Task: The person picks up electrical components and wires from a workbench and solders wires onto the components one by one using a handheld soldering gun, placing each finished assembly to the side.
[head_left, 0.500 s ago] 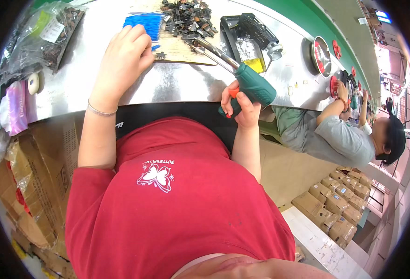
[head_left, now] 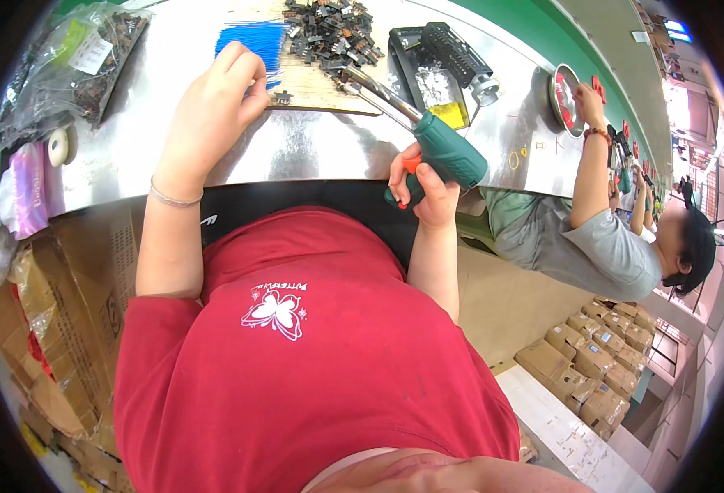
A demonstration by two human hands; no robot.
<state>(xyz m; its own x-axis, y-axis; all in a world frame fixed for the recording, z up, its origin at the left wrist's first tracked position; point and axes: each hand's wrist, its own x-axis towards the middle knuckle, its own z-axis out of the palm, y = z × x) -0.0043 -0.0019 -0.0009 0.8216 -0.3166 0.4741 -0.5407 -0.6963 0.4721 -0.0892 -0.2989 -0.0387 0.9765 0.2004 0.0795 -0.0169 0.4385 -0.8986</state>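
Observation:
My right hand point(head_left: 427, 191) grips a dark green pistol-shaped soldering gun point(head_left: 450, 150) by its handle, near an orange-red trigger. Its long metal tip reaches up and left to the edge of a heap of small black electrical parts point(head_left: 329, 31) with metal pins. My left hand point(head_left: 226, 94) is closed, fingers curled together at the near edge of a bundle of thin blue wires point(head_left: 251, 37). Whatever its fingertips pinch is hidden behind the hand. Just right of that hand, one black part point(head_left: 282, 98) lies apart on the wooden board point(head_left: 317, 97).
A black soldering stand point(head_left: 452, 53) with a yellow sponge point(head_left: 448, 115) stands right of the heap. Left lie a clear bag of parts point(head_left: 91, 66) and a white round object point(head_left: 59, 147). A co-worker point(head_left: 600, 238) sits to the right, a hand at a round metal dish point(head_left: 567, 100).
My left hand has shifted slightly left and tilted a little, staying by the blue wires. The soldering gun has barely moved. The co-worker's arm has moved up to the metal dish.

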